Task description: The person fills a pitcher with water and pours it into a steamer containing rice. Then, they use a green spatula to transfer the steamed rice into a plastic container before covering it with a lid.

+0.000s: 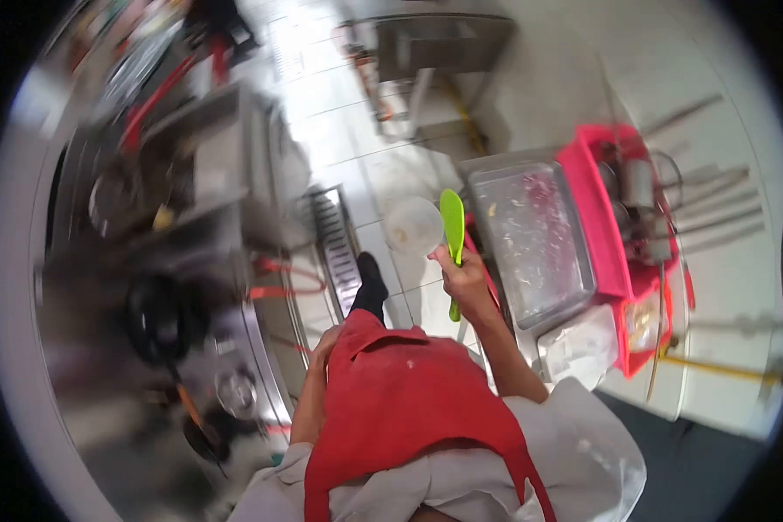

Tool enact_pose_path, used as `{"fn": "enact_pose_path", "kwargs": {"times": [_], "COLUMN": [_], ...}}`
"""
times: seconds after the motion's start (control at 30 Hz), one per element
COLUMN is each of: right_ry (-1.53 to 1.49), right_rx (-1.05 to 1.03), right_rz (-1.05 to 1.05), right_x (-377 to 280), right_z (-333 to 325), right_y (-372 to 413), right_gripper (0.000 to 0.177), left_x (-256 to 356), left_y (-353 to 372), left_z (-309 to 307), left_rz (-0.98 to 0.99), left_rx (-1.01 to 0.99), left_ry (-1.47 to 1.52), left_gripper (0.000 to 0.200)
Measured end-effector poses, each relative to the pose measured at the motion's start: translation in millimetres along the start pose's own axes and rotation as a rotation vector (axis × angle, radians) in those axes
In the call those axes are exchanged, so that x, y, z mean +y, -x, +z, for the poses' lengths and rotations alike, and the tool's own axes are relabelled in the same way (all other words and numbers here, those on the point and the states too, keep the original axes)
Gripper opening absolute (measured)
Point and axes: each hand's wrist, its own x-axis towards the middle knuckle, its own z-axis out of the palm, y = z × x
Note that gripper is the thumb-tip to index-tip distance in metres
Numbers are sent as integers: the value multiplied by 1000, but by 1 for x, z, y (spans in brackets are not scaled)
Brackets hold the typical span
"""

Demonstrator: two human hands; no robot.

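My right hand (pixel 466 280) is closed around the handle of a bright green spatula (pixel 452 217), its rounded oval head pointing away from me. Just left of the spatula is a translucent round tub (pixel 411 224), its edge close to my fingertips in this view. My left hand (pixel 324 344) hangs low at the left side of my red apron (pixel 409 374), its fingers mostly hidden by the cloth.
On the right are a shallow metal tray (pixel 539 244), pink bins (pixel 598 217) with utensils, and a white container (pixel 580 346). A steel counter on the left bears a black frying pan (pixel 158 320) and a glass bowl (pixel 236 393). A drain grate (pixel 337 244) runs along the tiled floor.
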Motion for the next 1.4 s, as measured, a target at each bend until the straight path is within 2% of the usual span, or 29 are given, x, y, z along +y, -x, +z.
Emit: {"fn": "enact_pose_path", "kwargs": {"times": [0.07, 0.13, 0.17, 0.27, 0.4, 0.5, 0.53, 0.57, 0.6, 0.63, 0.7, 0.73, 0.77, 0.8, 0.87, 0.9, 0.93, 0.97, 1.03, 1.13, 1.17, 1.2, 1.27, 1.33, 1.37, 1.4], "right_ry": [-95, -104, -98, -120, -25, 9, -36, -24, -12, 0, 13, 17, 72, 85, 114, 138, 186, 235, 281, 269, 230, 192, 129, 271, 341, 418], "right_rx": [72, 255, 335, 439, 505, 429, 402, 337, 272, 206, 110, 63, 11, -59, -198, -273, -329, -382, -464, -554, -588, -621, -638, -591, -545, -495], "right_rz": [32, 50, 37, 41, 74, 57, 57, 80, 105, 131, 107, 98, 26, -1, -56, -81, -80, -81, -76, -61, -45, -28, 48, -116, -235, -350], "right_x": [-41, -69, -80, -110, -131, -149, -161, -161, -159, -160, -175, -182, -182, -199, -243, -265, -282, -298, -322, -352, -360, -368, -391, -384, -372, -375], "right_z": [-11, -23, -30, -40, -22, 4, 15, 15, 14, 17, 31, 40, 49, 60, 91, 105, 121, 138, 174, 244, 268, 292, 344, 385, 404, 422], "right_y": [-25, -49, -61, -89, -144, -198, -217, -241, -265, -293, -356, -391, -429, -459, -521, -552, -585, -617, -679, -780, -814, -847, -904, -972, -1008, -1042], "right_gripper": [20, 19, 19, 19, 18, 23, 23, 24, 24, 24, 24, 23, 23, 23, 23, 23, 24, 24, 26, 29, 29, 29, 26, 28, 28, 29], "left_x": [57, 138, 163, 223, 381, 448, 489, 497, 487, 521, 550, 590, 619, 627, 662, 655, 666, 655, 662, 675, 633, 643, 726, 809, 853, 874], "left_y": [-53, -86, -119, -228, -258, -335, -335, -373, -432, -422, -461, -425, -403, -426, -423, -446, -447, -482, -486, -522, -600, -619, -598, -621, -629, -669], "left_z": [-13, -19, -22, -30, -1, 13, 21, 20, 13, 12, -2, -12, -24, -37, -63, -81, -101, -120, -157, -211, -229, -243, -290, -364, -398, -435], "left_rz": [68, -4, 34, 325, 225, 428, 309, 323, 532, 481, 715, 593, 637, 531, 472, 464, 348, 220, 105, 150, 192, 294, 232, 85, 15, -17], "left_rx": [79, 212, 283, 150, -99, -132, -148, -141, -193, -171, -375, -284, -225, -257, -169, -76, -79, -103, -130, -143, -196, -44, 64, -129, -130, -83], "left_ry": [-280, -469, -528, -955, -783, -1072, -1180, -1208, -1327, -1292, -1525, -1236, -1180, -1179, -1060, -1002, -992, -1085, -1020, -850, -759, -941, -815, -726, -858, -993], "left_gripper": [54, 51, 48, 40, 30, 30, 31, 35, 36, 35, 34, 36, 38, 39, 38, 37, 36, 36, 39, 49, 49, 49, 49, 49, 49, 50]}}
